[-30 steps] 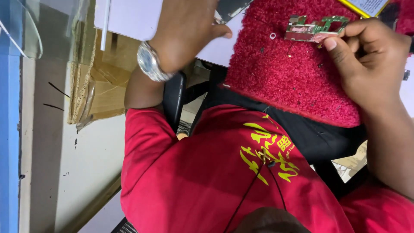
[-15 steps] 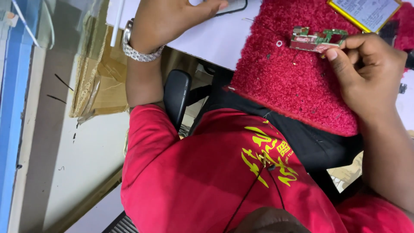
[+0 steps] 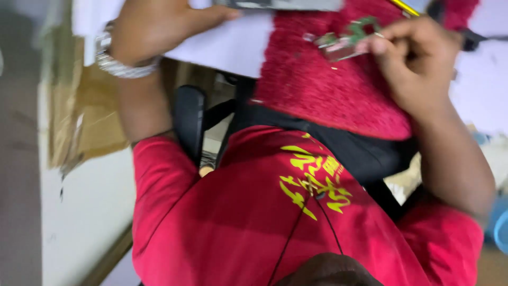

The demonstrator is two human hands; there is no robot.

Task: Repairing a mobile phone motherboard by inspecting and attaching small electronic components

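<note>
Red mat: a shaggy red mat (image 3: 338, 90) is lying on the white counter (image 3: 233, 45), its near edge hanging over toward the seated person's lap.
Board: a small green circuit board (image 3: 346, 42) with metal shields is sitting at the far part of the mat, tilted, with its right end lifting off the pile.
Right hand: the right hand (image 3: 418, 58) is pinching the board's right end, thumb and fingertips pressed together on it.
Left hand: the left hand (image 3: 153, 26), with a metal watch (image 3: 119, 61) at the wrist, is resting flat on the counter, fingers spread and reaching toward a dark flat device (image 3: 278, 4) at the top edge; whether it is touching that device I cannot tell.
Progress: judging from this view, the board is already out and apart from the device, so the opening-up looks done; work on the board itself looks barely begun, and no tool is showing in either hand.
Around: a yellow stick (image 3: 405, 6) is poking in at the top; brown cardboard (image 3: 84, 116) is leaning at the left below the counter; a black chair arm (image 3: 190, 122) is showing beside the red shirt (image 3: 296, 212).
In the way: the mat's deep pile could be swallowing small parts; blur is hiding fine detail on the board.
</note>
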